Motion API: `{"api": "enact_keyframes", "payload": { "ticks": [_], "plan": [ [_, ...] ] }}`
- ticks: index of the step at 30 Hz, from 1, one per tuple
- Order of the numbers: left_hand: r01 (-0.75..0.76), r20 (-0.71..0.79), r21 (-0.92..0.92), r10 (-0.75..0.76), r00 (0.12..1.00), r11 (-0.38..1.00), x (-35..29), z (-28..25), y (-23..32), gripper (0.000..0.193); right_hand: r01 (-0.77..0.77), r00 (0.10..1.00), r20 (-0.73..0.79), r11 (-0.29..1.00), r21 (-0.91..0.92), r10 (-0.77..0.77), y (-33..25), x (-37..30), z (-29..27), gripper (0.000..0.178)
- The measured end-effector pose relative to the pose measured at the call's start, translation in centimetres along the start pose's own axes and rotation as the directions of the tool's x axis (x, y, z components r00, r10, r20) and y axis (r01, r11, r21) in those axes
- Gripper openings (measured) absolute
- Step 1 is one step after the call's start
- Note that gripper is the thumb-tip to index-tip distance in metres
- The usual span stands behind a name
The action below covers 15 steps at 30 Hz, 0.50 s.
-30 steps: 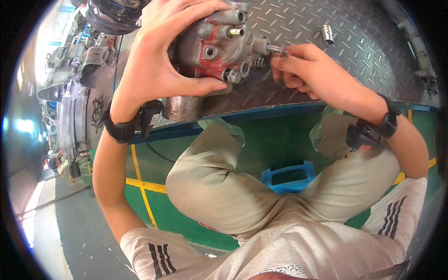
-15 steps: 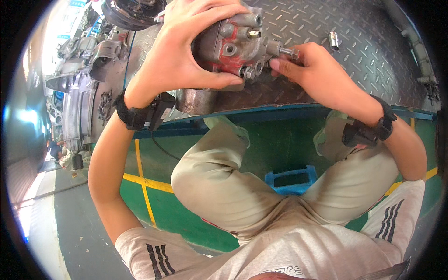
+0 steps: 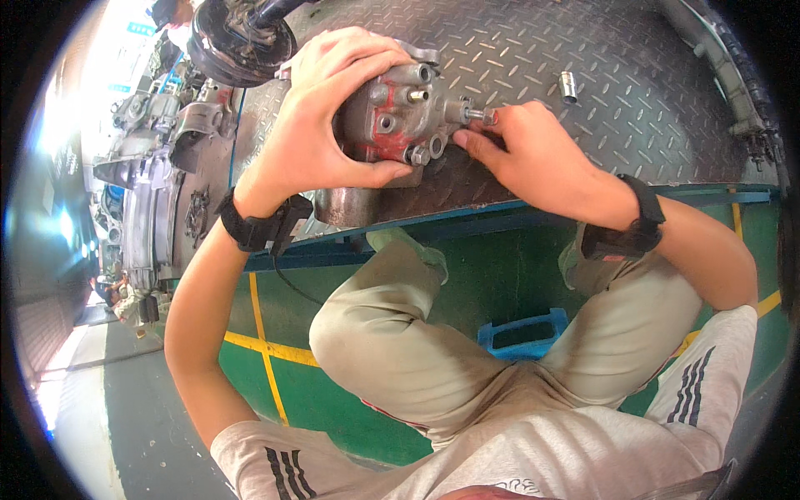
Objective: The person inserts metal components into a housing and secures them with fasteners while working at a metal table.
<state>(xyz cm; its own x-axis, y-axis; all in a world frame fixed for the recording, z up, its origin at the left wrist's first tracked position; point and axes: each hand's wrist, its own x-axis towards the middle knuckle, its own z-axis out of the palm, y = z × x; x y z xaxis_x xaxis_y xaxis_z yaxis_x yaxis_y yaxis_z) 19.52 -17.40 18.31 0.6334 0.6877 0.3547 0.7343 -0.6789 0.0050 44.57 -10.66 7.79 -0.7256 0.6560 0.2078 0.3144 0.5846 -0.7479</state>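
A grey cast-metal housing point(image 3: 392, 122) smeared with red sealant sits near the table's front edge. My left hand point(image 3: 321, 117) is wrapped round its left side, with the thumb along the lower edge. At the housing's right side a bolt point(image 3: 477, 114) sticks out of a round boss. My right hand point(image 3: 521, 150) pinches the bolt's outer end between thumb and fingers, partly covering its head. Another bolt head point(image 3: 419, 156) shows low on the housing's face. Beneath the housing, a metal cylinder point(image 3: 346, 206) shows at the table edge; how they join is hidden.
A shiny socket point(image 3: 568, 87) stands on the diamond-plate tabletop point(image 3: 533, 50) beyond my right hand. A black round part point(image 3: 242, 46) lies at the far left. Metal castings point(image 3: 200, 117) crowd the left side, and a long metal part point(image 3: 733, 92) runs along the right. A blue stool point(image 3: 523, 333) shows between my legs.
The whole view has shifted slightly, so table and housing appear lower and further left. Both hands keep their holds. My right fingers now cover more of the bolt's head.
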Motion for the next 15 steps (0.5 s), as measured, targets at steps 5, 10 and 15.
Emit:
{"api": "enact_keyframes", "payload": {
  "ticks": [5,10,15],
  "plan": [
    [0.011,0.013,-0.002,-0.011,1.000,1.000,0.0,0.2,-0.1,0.088,0.006,1.000,-0.012,1.000,-0.007,-0.006,-0.6,-0.5,-0.9,0.025],
    [0.025,0.014,-0.002,-0.025,1.000,1.000,0.2,0.2,0.1,0.085,-0.040,0.998,0.045,0.999,-0.014,0.041,-0.6,-0.1,-0.7,0.027],
    [0.027,0.002,0.014,-0.027,1.000,1.000,0.0,0.3,0.0,0.086,0.002,1.000,0.002,0.999,-0.051,-0.002,-1.1,-0.3,-1.2,0.031]
  ]
}}
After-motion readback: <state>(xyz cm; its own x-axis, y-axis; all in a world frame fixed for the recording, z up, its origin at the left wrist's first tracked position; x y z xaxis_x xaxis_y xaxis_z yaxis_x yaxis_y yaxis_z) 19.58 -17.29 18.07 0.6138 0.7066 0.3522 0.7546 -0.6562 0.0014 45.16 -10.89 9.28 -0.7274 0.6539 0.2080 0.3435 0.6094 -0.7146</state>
